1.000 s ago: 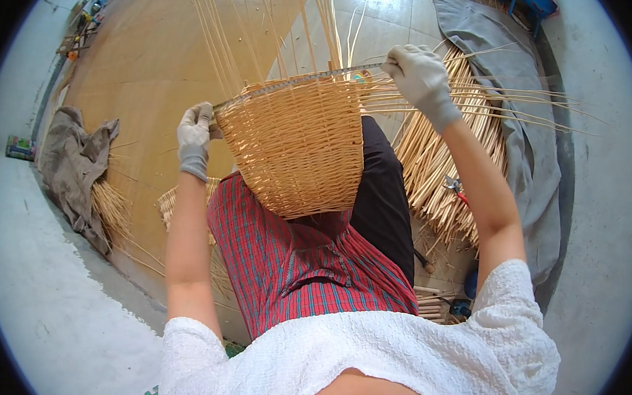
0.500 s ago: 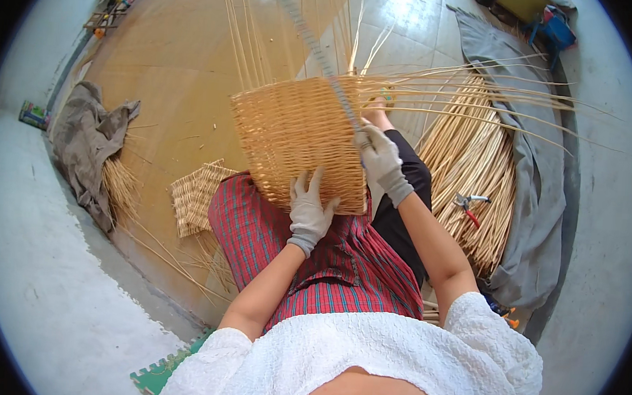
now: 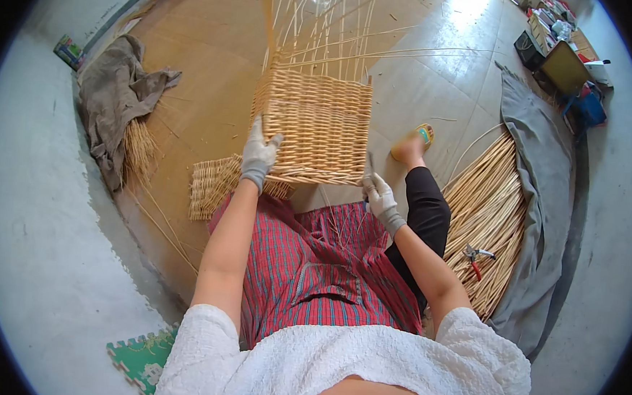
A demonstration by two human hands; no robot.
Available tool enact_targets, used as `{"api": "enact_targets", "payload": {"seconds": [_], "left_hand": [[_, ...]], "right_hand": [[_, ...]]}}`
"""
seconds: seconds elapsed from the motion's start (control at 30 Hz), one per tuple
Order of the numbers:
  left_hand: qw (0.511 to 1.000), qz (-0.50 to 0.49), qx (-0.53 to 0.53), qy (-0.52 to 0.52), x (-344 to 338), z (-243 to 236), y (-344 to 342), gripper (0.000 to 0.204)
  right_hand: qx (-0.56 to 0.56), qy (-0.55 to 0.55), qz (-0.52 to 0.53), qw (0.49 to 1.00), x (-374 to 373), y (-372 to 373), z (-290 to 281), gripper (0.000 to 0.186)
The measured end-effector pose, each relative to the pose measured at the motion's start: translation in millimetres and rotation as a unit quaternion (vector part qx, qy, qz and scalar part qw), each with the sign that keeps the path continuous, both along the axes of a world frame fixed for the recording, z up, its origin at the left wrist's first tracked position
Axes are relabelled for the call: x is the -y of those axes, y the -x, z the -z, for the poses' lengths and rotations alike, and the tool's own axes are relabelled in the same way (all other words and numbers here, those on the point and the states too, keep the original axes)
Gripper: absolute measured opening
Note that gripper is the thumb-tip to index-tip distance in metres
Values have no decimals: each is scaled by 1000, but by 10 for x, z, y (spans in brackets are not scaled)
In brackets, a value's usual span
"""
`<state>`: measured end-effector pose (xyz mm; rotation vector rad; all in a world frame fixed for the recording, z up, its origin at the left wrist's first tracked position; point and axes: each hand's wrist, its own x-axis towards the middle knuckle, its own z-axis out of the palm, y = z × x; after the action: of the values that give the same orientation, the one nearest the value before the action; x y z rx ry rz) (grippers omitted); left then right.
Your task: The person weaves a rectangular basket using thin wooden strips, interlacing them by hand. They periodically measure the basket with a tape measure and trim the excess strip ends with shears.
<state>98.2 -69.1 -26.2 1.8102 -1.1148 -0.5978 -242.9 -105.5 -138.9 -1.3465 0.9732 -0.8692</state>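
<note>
Left fingers (image 3: 257,127) clasp basket (image 3: 318,125); rods (image 3: 269,17) cropped.

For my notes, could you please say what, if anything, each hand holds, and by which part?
The left hand holds the basket by its lower left side. The right hand seems to grip a thin strip near its lower end.

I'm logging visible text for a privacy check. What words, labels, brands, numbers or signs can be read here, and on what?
None can be read.
Small green package by the left wall: any print is too small to read.
Thin strip at the right hand: any markings are too blurred to read.
</note>
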Motion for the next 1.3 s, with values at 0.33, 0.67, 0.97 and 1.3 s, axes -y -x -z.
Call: {"api": "enact_targets", "payload": {"seconds": [0.33,0.67,0.97,1.3], "left_hand": [[995,15,61,78,-552,196,554,80],[987,107,112,-46,-433,471,1324,97],[821,265,399,-310,-772,402,1824,97],[774,302,426,-358,-791,54,1920,77]], "right_hand": [[-129,-26,27,991,1222,-75,364,65],[-111,44,145,982,916,950,-125,58],[-297,54,160,940,859,1076,-294,61],[-456,-15,160,875,347,999,-767,59]]}}
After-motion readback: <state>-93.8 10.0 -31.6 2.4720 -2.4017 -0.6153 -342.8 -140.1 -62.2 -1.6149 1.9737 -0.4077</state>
